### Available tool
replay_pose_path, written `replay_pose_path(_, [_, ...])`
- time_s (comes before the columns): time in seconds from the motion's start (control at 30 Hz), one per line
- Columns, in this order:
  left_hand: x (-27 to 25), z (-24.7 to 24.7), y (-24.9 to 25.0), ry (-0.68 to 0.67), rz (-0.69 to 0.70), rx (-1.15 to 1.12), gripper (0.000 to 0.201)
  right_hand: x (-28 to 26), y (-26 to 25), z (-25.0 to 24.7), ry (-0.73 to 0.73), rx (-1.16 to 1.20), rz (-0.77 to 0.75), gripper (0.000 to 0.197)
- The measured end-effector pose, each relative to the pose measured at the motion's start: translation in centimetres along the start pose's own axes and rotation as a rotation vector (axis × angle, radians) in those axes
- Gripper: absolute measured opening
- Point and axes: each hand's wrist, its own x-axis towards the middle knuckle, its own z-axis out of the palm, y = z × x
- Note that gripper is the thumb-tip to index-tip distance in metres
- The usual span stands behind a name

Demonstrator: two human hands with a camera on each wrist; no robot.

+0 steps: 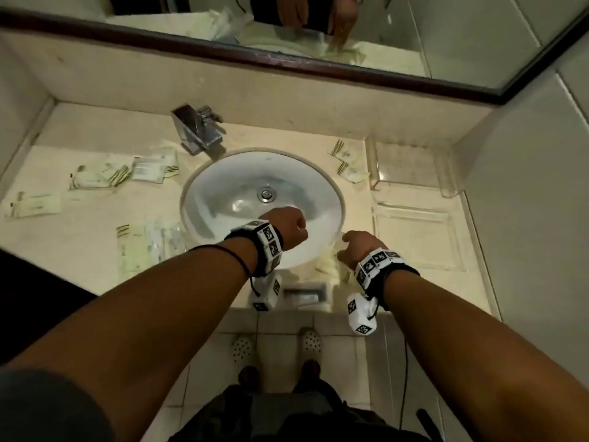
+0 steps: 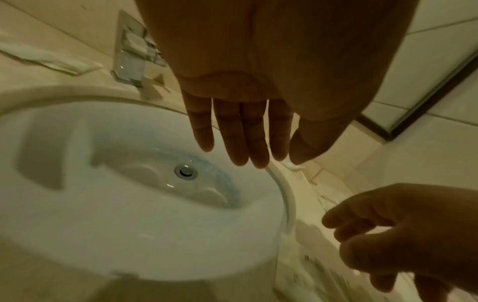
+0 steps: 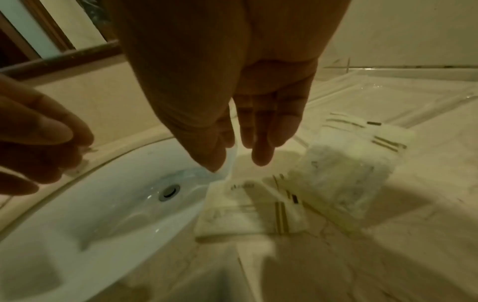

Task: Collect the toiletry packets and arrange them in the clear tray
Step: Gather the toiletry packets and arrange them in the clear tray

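Pale toiletry packets lie scattered on the counter: a cluster left of the sink (image 1: 105,175), one at the far left (image 1: 32,205), clear ones at the front left (image 1: 148,247), and a pair behind the sink's right side (image 1: 349,161). More packets (image 3: 248,212) (image 3: 344,173) lie at the sink's front right rim. My right hand (image 3: 238,163) hovers just over these with straight fingers, thumb tip near one packet's corner, holding nothing. My left hand (image 2: 248,159) hangs empty over the basin, fingers straight. A clear tray (image 1: 414,183) stands at the back right with nothing in it.
The white sink (image 1: 223,193) fills the counter's middle, with a chrome tap (image 1: 199,129) behind it. A second flat clear tray or lid (image 1: 417,266) lies in front of the first tray. A wall bounds the counter on the right, and a mirror runs along the back.
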Motion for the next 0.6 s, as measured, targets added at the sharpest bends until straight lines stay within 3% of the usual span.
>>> replay_pose_path(0.17, [0.9,3.2,0.6,-0.122,-0.083,0.009,0.033,1.2,0.6,3.0,-0.062,-0.071,0.016,0.046])
replay_pose_path(0.6, [2.6,5.8,2.2,-0.158,-0.127,-0.017,0.039,3.4,2.2,5.6,0.024,-0.039,-0.026,0.030])
